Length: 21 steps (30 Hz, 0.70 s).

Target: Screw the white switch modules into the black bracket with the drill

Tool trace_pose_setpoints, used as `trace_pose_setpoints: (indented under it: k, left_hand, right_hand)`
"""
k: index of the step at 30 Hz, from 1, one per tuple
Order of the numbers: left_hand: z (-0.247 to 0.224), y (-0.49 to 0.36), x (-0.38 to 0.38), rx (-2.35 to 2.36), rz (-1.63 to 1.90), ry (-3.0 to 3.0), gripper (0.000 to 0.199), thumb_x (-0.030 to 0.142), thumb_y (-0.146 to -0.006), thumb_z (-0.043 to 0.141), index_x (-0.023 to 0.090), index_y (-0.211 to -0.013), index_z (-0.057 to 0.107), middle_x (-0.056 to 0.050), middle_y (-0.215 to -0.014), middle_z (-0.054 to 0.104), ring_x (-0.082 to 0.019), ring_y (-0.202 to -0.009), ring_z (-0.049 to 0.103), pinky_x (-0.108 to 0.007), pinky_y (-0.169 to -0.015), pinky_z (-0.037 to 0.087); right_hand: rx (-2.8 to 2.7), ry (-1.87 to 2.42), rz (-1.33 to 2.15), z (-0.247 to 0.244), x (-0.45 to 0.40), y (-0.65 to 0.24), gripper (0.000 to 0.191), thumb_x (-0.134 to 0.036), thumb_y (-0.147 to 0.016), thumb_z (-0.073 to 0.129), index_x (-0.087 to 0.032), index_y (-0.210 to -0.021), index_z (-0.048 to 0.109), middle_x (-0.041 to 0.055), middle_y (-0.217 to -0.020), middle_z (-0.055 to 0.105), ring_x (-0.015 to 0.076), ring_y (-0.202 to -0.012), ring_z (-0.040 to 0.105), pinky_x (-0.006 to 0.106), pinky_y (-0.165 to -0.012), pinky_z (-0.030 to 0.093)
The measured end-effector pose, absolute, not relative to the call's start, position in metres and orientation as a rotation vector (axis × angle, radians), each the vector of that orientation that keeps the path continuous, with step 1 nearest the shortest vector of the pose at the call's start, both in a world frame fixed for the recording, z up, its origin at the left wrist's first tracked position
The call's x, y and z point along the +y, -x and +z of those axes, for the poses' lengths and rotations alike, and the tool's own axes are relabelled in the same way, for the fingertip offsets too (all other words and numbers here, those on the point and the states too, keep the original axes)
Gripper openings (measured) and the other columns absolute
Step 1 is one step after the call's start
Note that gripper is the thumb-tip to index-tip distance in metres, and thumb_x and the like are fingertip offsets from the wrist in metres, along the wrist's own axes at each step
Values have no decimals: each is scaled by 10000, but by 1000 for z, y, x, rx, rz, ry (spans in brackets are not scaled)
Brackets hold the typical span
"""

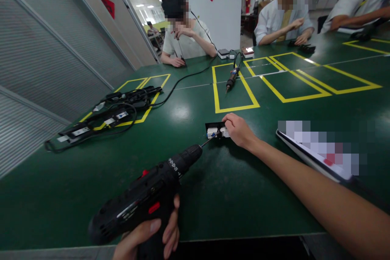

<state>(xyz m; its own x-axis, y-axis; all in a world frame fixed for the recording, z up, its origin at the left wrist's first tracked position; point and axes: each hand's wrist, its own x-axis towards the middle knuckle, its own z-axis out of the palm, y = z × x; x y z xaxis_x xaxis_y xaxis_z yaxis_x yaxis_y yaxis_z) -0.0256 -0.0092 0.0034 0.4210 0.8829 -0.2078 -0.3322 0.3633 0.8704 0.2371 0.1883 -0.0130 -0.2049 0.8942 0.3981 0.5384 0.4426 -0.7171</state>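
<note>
Drill [146,195] gripped in the left hand [149,233] slants over the green table [237,211], its bit [207,142] reaching a small black-and-white part [212,131] there, the right hand [239,130] pinching that part narrowly at its right end.

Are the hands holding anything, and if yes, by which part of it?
The left hand holds the power drill by its handle; the right hand holds the small black-and-white part by its right end.
</note>
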Motion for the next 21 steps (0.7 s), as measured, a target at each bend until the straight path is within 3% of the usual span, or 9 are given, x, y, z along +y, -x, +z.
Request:
trace_pose_setpoints:
  k: [21]
  left_hand:
    - [3, 26, -10, 760, 902, -869, 351, 343, -786, 470, 133, -1067, 481, -20, -611, 511, -164, -462, 539, -347, -523, 436]
  right_hand:
    - [-1887, 1197, 525, -14, 190, -237, 224, -157, -835, 335, -176, -748, 541, 48, -798, 560, 166, -770, 510, 283, -724, 378]
